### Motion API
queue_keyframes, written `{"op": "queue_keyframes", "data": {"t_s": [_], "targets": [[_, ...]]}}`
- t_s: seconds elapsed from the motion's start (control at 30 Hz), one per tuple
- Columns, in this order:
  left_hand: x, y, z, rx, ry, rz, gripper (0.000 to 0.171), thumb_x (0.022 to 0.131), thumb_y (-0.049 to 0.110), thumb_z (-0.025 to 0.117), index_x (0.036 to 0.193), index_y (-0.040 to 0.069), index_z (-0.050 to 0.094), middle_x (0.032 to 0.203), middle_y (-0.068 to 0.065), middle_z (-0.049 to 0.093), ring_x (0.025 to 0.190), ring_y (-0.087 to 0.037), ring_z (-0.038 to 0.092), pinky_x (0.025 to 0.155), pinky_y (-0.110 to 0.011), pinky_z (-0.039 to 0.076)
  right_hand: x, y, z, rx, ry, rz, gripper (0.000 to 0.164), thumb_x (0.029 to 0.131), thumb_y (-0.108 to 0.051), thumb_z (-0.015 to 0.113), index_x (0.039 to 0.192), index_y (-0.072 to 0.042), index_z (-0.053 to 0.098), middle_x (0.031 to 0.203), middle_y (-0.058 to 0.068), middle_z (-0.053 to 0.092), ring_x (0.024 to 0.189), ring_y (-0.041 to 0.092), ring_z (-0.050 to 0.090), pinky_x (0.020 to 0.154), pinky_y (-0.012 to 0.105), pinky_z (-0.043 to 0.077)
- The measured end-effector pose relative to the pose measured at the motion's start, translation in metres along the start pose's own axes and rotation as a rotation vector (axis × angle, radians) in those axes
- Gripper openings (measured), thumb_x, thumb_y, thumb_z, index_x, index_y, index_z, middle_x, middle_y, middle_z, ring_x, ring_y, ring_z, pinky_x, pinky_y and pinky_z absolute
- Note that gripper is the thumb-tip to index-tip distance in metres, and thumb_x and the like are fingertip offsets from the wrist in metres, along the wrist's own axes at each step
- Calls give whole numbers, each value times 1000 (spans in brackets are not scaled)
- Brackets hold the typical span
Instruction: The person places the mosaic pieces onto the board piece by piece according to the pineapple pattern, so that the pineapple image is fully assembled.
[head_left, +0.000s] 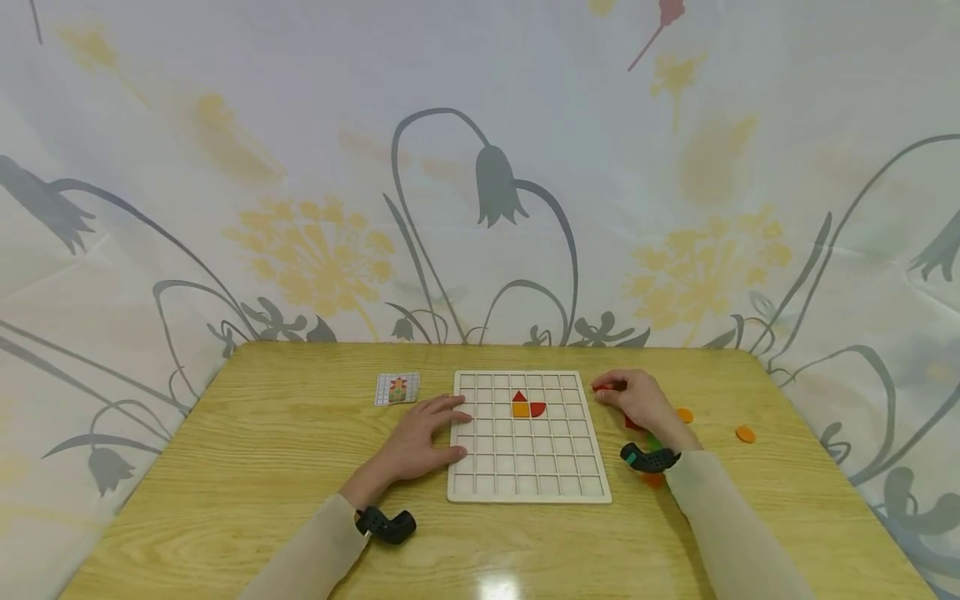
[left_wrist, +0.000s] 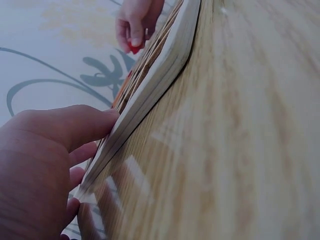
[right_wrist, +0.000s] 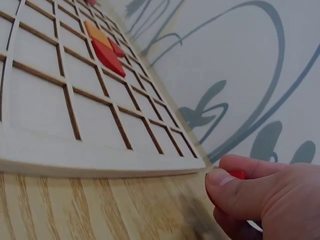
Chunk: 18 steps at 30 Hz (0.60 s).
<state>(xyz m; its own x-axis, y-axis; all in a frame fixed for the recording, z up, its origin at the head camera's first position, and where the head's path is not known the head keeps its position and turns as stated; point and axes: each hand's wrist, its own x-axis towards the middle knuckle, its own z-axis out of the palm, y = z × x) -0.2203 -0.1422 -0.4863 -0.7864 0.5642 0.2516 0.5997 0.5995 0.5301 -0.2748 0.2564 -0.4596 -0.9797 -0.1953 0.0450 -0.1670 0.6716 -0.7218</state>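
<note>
A pale wooden grid board (head_left: 529,499) lies on the table. Within its grid an orange square (head_left: 521,409) has a red triangle (head_left: 519,397) above it and a red quarter circle (head_left: 537,409) at its right. My left hand (head_left: 422,437) rests along the board's left edge, fingertips over the rim; in the left wrist view the thumb (left_wrist: 95,122) touches the side. Just off the board's far right corner, my right hand (head_left: 642,401) pinches a small red piece (right_wrist: 237,174) between thumb and fingers. Those fingers hide most of its shape.
Left of the board lies a card (head_left: 397,388) with a coloured figure on a grid. Around and under my right wrist are loose pieces: red (head_left: 633,423), green (head_left: 652,442), and orange discs (head_left: 745,433). A flower-printed backdrop (head_left: 480,250) stands behind the table.
</note>
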Motion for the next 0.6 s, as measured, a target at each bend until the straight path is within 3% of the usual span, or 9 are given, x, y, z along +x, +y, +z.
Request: {"op": "queue_keyframes", "data": {"t_s": [0.23, 0.33, 0.47, 0.6], "targets": [[0, -1, 1, -2, -4, -6, 47, 91, 36, 69, 132, 14, 64, 154, -8, 43, 144, -37, 31, 113, -61, 25, 0, -19, 8, 115, -7, 3, 20, 94, -21, 71, 109, -9, 73, 110, 8, 69, 81, 20, 62, 63, 29, 46], [0, -1, 1, 2, -6, -7, 47, 91, 37, 69, 133, 14, 64, 154, -7, 43, 144, -37, 31, 113, -62, 25, 1, -31, 15, 160, -17, 3, 14, 92, -17, 73, 104, -9, 72, 109, 9, 68, 82, 22, 61, 65, 29, 47], [-1, -1, 2, 1, 5, -1, 47, 91, 37, 69, 133, 14, 64, 153, -7, 43, 144, -37, 32, 112, -62, 25, 2, -45, 25, 181, -33, -20, 12, 90, -13, 75, 100, -7, 71, 103, 7, 68, 92, 23, 62, 78, 33, 50], [-1, -1, 2, 5, 32, 25, 46, 91, 35, 69, 131, 13, 65, 151, -10, 46, 141, -39, 34, 110, -64, 27, 5, -55, 37, 232, -60, -36, 13, 90, -11, 75, 102, -7, 71, 102, 5, 70, 90, 22, 61, 77, 33, 50]]}}
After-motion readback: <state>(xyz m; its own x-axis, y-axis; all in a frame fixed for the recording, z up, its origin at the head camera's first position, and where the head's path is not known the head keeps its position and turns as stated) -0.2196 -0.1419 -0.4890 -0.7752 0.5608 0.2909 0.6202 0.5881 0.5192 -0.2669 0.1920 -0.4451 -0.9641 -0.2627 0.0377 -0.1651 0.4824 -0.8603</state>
